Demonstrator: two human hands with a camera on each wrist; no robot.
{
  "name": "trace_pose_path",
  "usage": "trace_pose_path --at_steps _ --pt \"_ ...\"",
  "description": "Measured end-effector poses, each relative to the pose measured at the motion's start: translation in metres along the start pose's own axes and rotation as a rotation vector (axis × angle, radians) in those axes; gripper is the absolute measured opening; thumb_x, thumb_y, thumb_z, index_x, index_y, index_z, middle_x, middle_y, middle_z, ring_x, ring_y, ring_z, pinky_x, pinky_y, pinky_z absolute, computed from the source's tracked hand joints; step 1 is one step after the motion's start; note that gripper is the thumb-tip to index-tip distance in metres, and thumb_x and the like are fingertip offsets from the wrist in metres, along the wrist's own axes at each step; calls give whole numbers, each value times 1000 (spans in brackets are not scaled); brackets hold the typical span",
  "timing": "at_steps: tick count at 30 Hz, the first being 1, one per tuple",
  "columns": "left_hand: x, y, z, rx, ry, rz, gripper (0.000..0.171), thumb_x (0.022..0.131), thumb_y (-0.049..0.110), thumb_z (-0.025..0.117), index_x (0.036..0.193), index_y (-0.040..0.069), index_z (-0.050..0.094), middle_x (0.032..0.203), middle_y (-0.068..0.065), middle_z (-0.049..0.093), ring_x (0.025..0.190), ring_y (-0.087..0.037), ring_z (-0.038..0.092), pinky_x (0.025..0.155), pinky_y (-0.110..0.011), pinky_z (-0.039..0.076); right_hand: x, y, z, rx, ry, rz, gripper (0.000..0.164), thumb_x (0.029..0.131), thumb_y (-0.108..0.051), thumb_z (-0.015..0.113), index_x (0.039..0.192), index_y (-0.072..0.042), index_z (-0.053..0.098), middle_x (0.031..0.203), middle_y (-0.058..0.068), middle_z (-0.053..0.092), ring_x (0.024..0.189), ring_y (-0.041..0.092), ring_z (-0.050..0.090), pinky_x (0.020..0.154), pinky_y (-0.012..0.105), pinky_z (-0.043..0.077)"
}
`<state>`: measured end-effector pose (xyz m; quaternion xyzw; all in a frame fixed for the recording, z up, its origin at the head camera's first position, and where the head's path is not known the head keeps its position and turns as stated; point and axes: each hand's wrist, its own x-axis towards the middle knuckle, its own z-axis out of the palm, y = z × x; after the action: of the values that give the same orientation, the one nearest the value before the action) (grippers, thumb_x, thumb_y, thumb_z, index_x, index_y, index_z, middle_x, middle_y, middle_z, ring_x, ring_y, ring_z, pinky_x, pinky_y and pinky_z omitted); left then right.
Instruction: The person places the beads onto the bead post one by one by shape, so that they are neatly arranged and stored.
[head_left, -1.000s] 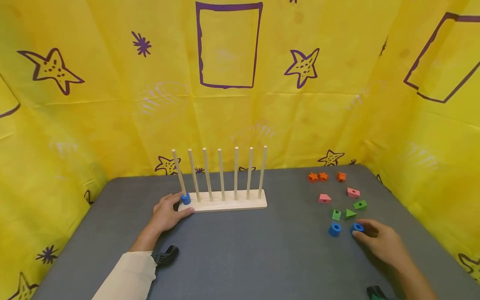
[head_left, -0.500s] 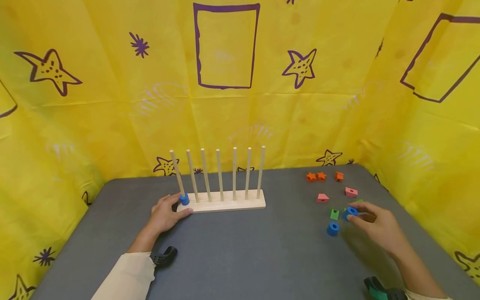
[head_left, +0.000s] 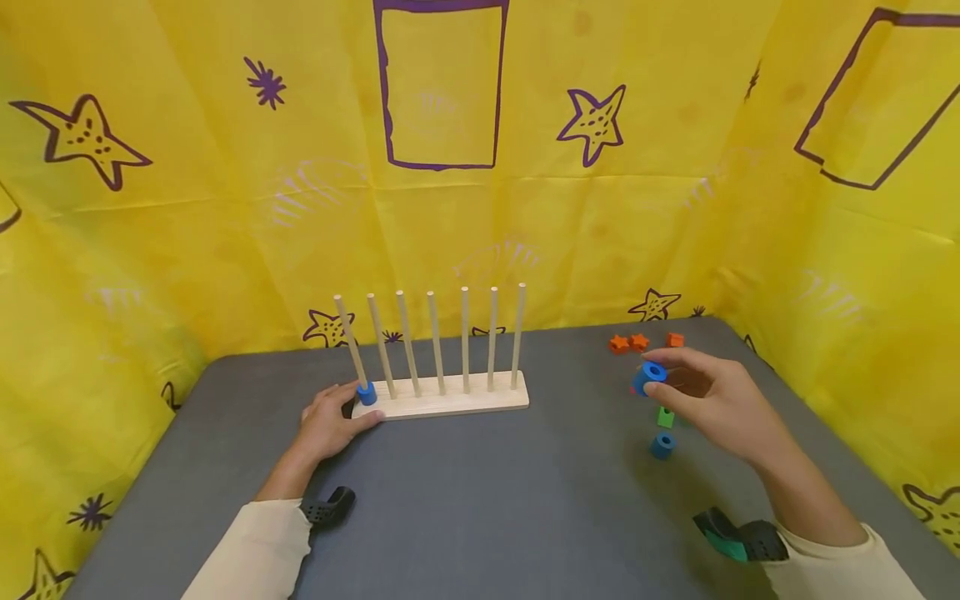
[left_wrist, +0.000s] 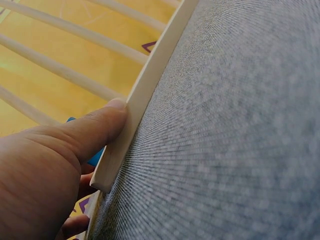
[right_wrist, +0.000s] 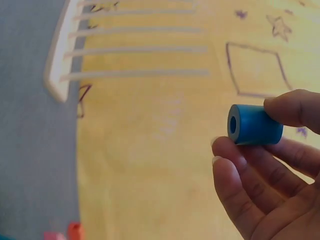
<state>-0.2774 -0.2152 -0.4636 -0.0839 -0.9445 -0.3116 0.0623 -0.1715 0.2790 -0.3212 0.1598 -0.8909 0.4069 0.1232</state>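
My right hand (head_left: 731,408) pinches a blue cylinder bead (right_wrist: 259,126) between thumb and fingers, raised above the table; its round hole shows in the right wrist view. At the left, my left hand (head_left: 327,425) holds the end of a wooden peg board (head_left: 457,405), thumb along the front edge and fingers behind. Several upright pegs stand on this board. Around the leftmost peg, down at the base, sits another blue bead (head_left: 366,395); the left thumb mostly covers it in the left wrist view.
One more blue bead (head_left: 662,447) stands on the grey table (head_left: 480,517) at the right, near a green block (head_left: 665,417). Farther back lie two orange star beads (head_left: 618,344) and an orange block (head_left: 675,340). My right hand hides other blocks. Yellow cloth (head_left: 450,225) encloses the table.
My right hand has lifted the blue bead off the table and carried it up and to the left. The left hand has stayed on the peg board.
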Motion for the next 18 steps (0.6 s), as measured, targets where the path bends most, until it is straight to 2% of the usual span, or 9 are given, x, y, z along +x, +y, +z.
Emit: trace_pose_path --at_steps 8,12,15,18 --pt "1 -1 0 -12 -11 9 72 85 41 73 136 -5 51 141 -25 44 133 -49 24 100 -65 14 21 -35 6 147 -35 -96 32 90 -8 69 121 -4 63 94 6 69 78 20 68 66 33 56" --pt "2 -1 1 -6 -13 9 73 85 42 73 136 -5 51 141 -25 44 133 -49 24 99 -65 14 33 -52 11 147 -39 -113 31 89 -12 71 120 -7 65 92 5 70 76 19 66 56 35 55" --pt "1 -2 1 2 -15 4 73 85 41 73 136 -6 50 141 -25 44 133 -49 24 99 -66 14 41 -63 17 157 -44 -130 34 89 -13 72 121 -8 65 92 3 70 78 18 66 45 33 49" --pt "2 -2 0 7 -16 -2 74 85 41 74 137 -6 49 141 -25 44 133 -50 24 100 -67 13 52 -73 23 194 -50 -174 35 88 -9 72 122 -3 64 93 4 70 82 19 67 52 31 52"
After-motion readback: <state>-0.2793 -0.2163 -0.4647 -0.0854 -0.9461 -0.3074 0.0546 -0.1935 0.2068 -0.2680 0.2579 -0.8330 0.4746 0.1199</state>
